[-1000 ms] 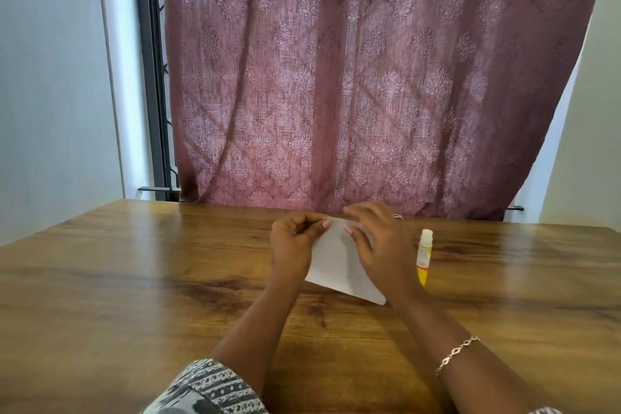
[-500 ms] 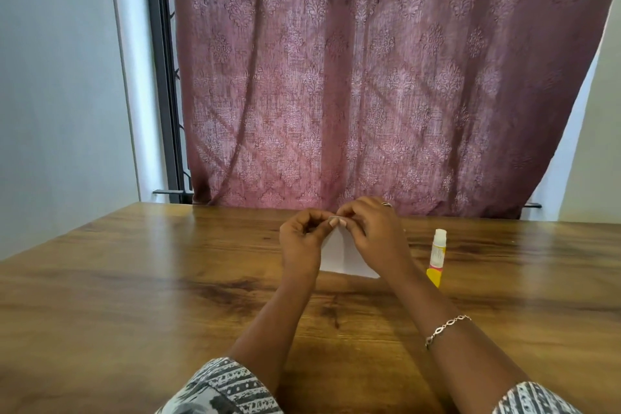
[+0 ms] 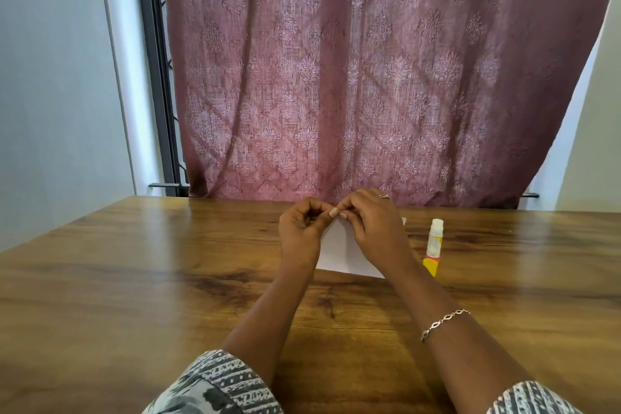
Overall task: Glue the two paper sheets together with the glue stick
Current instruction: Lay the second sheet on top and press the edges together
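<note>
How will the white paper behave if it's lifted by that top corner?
Likely floppy: the paper is a thin sheet, and left hand and right hand both pinch its top. Probably light, sliding easily on the glossy table.

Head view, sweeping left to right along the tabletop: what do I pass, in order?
In order: left hand → right hand → glue stick. The paper overlaps both hands, so it has no clear place in the order.
</note>
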Tool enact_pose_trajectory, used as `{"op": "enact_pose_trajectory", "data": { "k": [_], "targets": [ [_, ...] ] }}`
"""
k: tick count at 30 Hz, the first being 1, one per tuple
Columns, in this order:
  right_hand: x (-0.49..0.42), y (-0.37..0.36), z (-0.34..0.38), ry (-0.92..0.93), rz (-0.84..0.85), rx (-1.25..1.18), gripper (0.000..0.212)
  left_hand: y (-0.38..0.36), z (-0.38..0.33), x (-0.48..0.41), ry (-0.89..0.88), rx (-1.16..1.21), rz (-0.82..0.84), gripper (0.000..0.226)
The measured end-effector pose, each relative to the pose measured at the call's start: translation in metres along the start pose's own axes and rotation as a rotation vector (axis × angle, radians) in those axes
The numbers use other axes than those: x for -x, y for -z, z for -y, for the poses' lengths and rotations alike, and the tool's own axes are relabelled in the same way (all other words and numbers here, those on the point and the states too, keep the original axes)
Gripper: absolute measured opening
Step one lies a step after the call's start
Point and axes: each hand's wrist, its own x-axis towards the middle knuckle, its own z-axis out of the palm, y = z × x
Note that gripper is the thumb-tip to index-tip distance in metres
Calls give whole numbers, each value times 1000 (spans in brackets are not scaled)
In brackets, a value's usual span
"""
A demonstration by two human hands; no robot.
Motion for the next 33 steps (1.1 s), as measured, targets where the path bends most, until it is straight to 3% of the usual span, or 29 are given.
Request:
{"op": "enact_pose_trajectory", "data": {
  "k": [19,33],
  "targets": [
    [6,22,-35,-140,-94,-58,5,12,0,-6,67,161,-126,23],
    [11,26,-28,-385,-174,-412,5,12,-1,-6,113,247,-148,21]
  ]
}}
